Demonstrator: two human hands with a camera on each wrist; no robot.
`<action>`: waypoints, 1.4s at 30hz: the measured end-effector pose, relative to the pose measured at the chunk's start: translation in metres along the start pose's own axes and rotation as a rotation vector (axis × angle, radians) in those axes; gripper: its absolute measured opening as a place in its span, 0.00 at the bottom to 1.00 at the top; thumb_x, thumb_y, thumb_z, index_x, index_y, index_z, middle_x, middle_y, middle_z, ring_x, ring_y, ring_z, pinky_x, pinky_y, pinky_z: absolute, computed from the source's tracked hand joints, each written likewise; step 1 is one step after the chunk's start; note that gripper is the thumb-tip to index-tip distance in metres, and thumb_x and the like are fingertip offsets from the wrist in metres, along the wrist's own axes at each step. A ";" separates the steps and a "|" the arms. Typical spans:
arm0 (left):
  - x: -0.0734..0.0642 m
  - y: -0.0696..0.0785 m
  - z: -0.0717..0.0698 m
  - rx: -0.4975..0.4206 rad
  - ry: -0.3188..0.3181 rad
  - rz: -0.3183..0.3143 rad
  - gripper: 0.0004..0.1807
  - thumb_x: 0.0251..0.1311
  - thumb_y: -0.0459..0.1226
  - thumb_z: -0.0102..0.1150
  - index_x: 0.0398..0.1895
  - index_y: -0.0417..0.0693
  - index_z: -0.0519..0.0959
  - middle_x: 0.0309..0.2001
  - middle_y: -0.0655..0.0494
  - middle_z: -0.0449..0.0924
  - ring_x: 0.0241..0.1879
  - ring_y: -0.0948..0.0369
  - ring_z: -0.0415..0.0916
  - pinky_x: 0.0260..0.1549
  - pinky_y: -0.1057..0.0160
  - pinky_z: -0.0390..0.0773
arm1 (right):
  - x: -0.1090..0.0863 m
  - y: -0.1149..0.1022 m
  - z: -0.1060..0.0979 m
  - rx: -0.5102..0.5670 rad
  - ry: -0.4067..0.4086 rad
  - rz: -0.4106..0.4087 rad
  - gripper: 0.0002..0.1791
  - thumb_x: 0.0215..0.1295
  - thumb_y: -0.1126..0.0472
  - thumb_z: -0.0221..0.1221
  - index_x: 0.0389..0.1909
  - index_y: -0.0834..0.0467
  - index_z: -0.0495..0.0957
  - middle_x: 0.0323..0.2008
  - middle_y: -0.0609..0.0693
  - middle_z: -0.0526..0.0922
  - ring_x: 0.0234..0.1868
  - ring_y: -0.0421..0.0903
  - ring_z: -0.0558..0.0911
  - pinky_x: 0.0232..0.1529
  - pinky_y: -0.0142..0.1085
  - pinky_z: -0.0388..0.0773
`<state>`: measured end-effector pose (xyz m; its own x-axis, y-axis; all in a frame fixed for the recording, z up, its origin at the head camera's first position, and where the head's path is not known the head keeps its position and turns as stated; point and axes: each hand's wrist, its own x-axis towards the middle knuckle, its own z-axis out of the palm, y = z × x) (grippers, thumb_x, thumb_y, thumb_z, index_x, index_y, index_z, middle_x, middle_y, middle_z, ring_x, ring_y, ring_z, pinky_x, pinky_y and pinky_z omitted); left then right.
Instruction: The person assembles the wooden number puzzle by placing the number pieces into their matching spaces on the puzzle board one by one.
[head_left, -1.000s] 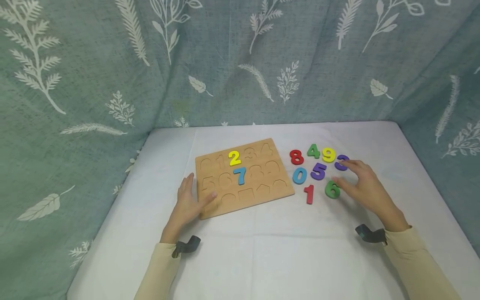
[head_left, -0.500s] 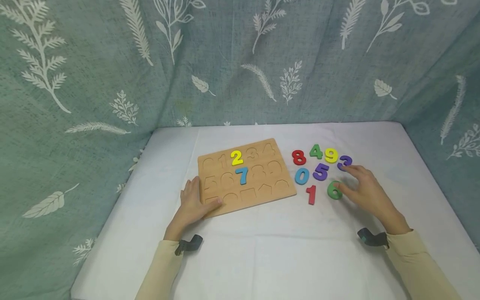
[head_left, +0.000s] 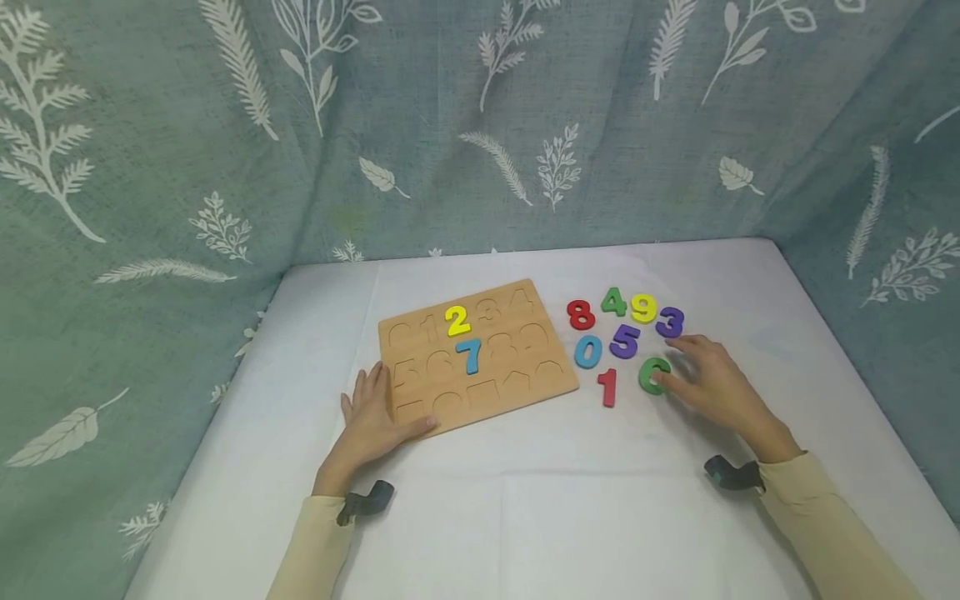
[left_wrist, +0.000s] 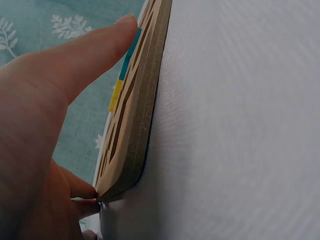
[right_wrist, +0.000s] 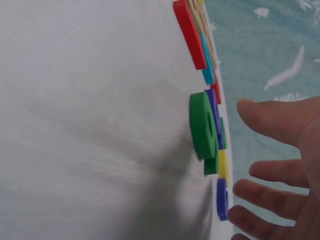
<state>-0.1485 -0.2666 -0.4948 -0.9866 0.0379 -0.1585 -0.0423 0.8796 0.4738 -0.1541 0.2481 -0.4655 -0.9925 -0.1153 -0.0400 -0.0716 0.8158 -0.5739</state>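
My left hand (head_left: 372, 421) is at the lower left corner of a wooden number puzzle board (head_left: 517, 400). Its thumb reaches over the near edge, and the other fingers stretch along the left side, fingertips at the edge in the left wrist view. A yellow number 2 (head_left: 457, 321) and a blue number 7 (head_left: 468, 356) lie on the board. Over on the right, my right hand (head_left: 712, 383) hovers with fingers apart and holds nothing. Its thumb overlaps the green number 6 (head_left: 651, 367) in the head view; the forefinger is just below the purple number 3 (head_left: 670, 322).
Other loose numbers lie right of the board: red 8 (head_left: 581, 315), green 4 (head_left: 613, 302), yellow 9 (head_left: 643, 308), blue 0 (head_left: 588, 352), purple 5 (head_left: 625, 342) and red 1 (head_left: 607, 388). A leaf-patterned curtain (head_left: 420, 125) hangs behind the white-covered table (head_left: 540, 517).
My left hand has slid toward the board's lower left corner, its thumb now lower at the near edge. The right hand has drawn slightly down off the purple 3. The head view has shifted a little.
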 end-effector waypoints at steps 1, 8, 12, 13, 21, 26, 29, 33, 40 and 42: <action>-0.001 -0.001 0.000 0.001 -0.004 0.002 0.77 0.45 0.73 0.69 0.84 0.39 0.38 0.85 0.39 0.32 0.83 0.36 0.22 0.73 0.22 0.23 | 0.000 0.000 0.001 -0.009 -0.004 0.002 0.41 0.66 0.52 0.69 0.73 0.68 0.66 0.71 0.73 0.66 0.73 0.74 0.64 0.70 0.70 0.66; -0.002 0.001 -0.001 0.003 -0.019 0.001 0.79 0.44 0.73 0.69 0.84 0.38 0.36 0.85 0.39 0.30 0.83 0.36 0.20 0.73 0.23 0.21 | 0.001 -0.002 0.006 -0.040 -0.034 0.021 0.43 0.64 0.51 0.70 0.73 0.69 0.66 0.70 0.72 0.68 0.72 0.72 0.66 0.70 0.68 0.68; -0.003 0.001 0.000 0.016 -0.036 0.003 0.80 0.43 0.74 0.69 0.84 0.38 0.35 0.85 0.39 0.29 0.83 0.36 0.20 0.73 0.23 0.21 | 0.000 -0.001 0.010 -0.066 -0.028 0.023 0.45 0.61 0.49 0.73 0.71 0.70 0.68 0.68 0.71 0.70 0.69 0.71 0.67 0.69 0.67 0.70; -0.003 0.000 0.000 0.020 -0.039 0.003 0.80 0.43 0.74 0.69 0.84 0.38 0.35 0.85 0.39 0.29 0.83 0.36 0.20 0.73 0.23 0.21 | 0.000 -0.001 0.010 -0.070 -0.025 0.019 0.45 0.61 0.49 0.73 0.71 0.70 0.68 0.67 0.71 0.70 0.68 0.71 0.68 0.68 0.67 0.71; -0.004 -0.002 0.002 0.018 -0.033 0.019 0.82 0.41 0.74 0.71 0.84 0.38 0.33 0.85 0.39 0.28 0.83 0.37 0.20 0.74 0.24 0.22 | 0.000 0.000 0.014 -0.086 -0.003 -0.011 0.45 0.58 0.50 0.75 0.69 0.71 0.70 0.65 0.72 0.71 0.65 0.70 0.69 0.66 0.67 0.73; -0.005 -0.003 0.000 0.017 -0.031 0.028 0.84 0.38 0.73 0.73 0.83 0.38 0.33 0.85 0.38 0.29 0.83 0.37 0.21 0.74 0.24 0.22 | 0.001 -0.001 0.017 -0.094 0.008 -0.014 0.43 0.57 0.52 0.75 0.67 0.72 0.72 0.63 0.71 0.72 0.63 0.70 0.69 0.64 0.66 0.75; -0.007 -0.003 -0.002 0.024 -0.026 0.033 0.84 0.38 0.73 0.74 0.84 0.38 0.33 0.85 0.37 0.30 0.83 0.36 0.22 0.73 0.23 0.22 | 0.001 -0.002 0.018 -0.101 0.011 -0.013 0.42 0.58 0.53 0.75 0.67 0.72 0.72 0.63 0.71 0.72 0.63 0.69 0.70 0.64 0.65 0.75; -0.007 -0.004 -0.002 0.039 -0.015 0.037 0.84 0.38 0.73 0.73 0.84 0.39 0.33 0.85 0.38 0.31 0.83 0.36 0.23 0.72 0.21 0.23 | 0.002 -0.003 0.019 -0.102 0.013 -0.006 0.42 0.57 0.54 0.75 0.66 0.72 0.73 0.62 0.71 0.73 0.63 0.69 0.70 0.63 0.65 0.75; -0.006 -0.005 -0.001 0.046 -0.014 0.027 0.83 0.38 0.73 0.73 0.84 0.41 0.33 0.85 0.39 0.31 0.84 0.37 0.23 0.72 0.21 0.23 | 0.002 -0.004 0.020 -0.101 0.002 0.009 0.41 0.58 0.53 0.75 0.67 0.72 0.72 0.61 0.70 0.74 0.62 0.68 0.71 0.63 0.64 0.76; -0.006 -0.005 -0.001 0.043 -0.016 0.021 0.83 0.38 0.73 0.73 0.84 0.40 0.33 0.85 0.39 0.31 0.84 0.37 0.23 0.73 0.21 0.23 | 0.002 -0.004 0.020 -0.099 -0.002 0.012 0.41 0.58 0.53 0.75 0.67 0.72 0.72 0.61 0.70 0.74 0.62 0.68 0.71 0.63 0.64 0.76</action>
<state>-0.1429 -0.2714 -0.4954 -0.9846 0.0640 -0.1624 -0.0142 0.8980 0.4398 -0.1543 0.2332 -0.4795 -0.9932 -0.1062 -0.0478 -0.0693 0.8691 -0.4897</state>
